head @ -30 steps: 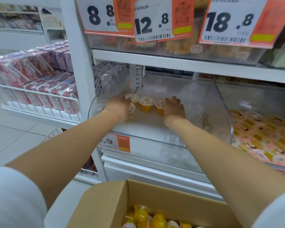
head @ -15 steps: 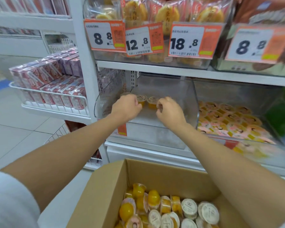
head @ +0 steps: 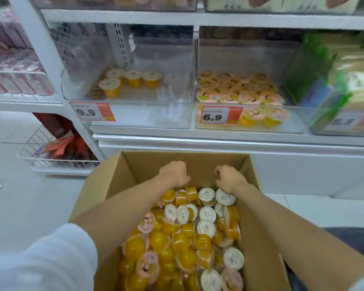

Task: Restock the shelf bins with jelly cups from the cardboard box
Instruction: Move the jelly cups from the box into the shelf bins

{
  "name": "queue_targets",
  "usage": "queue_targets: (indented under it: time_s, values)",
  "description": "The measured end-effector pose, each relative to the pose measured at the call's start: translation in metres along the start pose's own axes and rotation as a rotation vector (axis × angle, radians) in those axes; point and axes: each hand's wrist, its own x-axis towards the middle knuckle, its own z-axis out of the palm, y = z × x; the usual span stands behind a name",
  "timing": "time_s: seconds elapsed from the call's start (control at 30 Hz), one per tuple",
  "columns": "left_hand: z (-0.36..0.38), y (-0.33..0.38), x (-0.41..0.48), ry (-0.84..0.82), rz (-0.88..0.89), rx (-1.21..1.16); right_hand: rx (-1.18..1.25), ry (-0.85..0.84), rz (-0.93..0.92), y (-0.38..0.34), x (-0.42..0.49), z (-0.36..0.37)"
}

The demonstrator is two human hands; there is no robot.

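An open cardboard box (head: 147, 164) sits low in front of me, full of yellow jelly cups (head: 206, 215) with white or pink lids. Both hands are inside it at the far end. My left hand (head: 173, 174) and my right hand (head: 229, 177) hang over the pile with fingers curled downward, touching the top cups. The fingertips are hidden, so a grip on any cup cannot be made out. On the shelf above, a clear bin (head: 135, 116) with a 9.9 tag holds several white-lidded yellow cups (head: 130, 79) at its left rear.
A second clear bin (head: 292, 127) with a 6.9 tag, to the right, is packed with pink-lidded cups. Green and tan packets fill the far right bin (head: 332, 80). A wire rack (head: 15, 59) of pink cartons and a low wire basket (head: 51, 162) stand at left.
Both hands have left the 9.9 bin and dropped into the far end of the box. The view has tilted down, so more of the box shows.
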Motion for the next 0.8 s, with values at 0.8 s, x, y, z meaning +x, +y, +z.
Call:
queue_targets:
  time_s: [0.8]
  values:
    - [0.181, 0.014, 0.093, 0.048, 0.172, -0.018, -0.251, 0.005, 0.086, 0.056, 0.033, 0.118]
